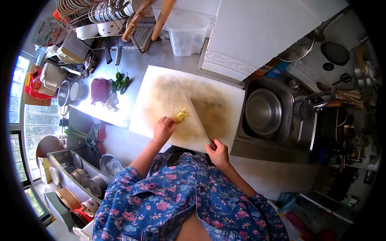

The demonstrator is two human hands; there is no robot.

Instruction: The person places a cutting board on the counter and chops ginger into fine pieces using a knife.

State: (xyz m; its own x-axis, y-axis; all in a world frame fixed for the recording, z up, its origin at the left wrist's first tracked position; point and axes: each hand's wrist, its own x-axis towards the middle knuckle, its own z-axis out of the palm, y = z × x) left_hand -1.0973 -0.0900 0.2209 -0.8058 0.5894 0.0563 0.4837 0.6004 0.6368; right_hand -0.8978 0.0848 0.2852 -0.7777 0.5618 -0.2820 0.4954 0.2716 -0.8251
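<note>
A large white cutting board [155, 80], stained brown over its middle, lies on the counter in front of me. On it sits a small heap of thin yellow strips that look like shredded ginger [182, 115]. My left hand [164, 129] rests at the near left side of this heap, fingers pinched together against the strips. Just right of the heap a kitchen knife [197, 116] points away from me, its blade seen nearly edge-on. My right hand [217, 153] is wrapped round its handle at the board's near edge.
Green peppers [120, 82] and a purple package [99, 90] lie left of the board. A steel basin [263, 111] stands in the sink [293, 124] at right. Behind are a dish rack [140, 36] and a clear plastic bin [187, 38]. A white cabinet [257, 36] juts out at back right.
</note>
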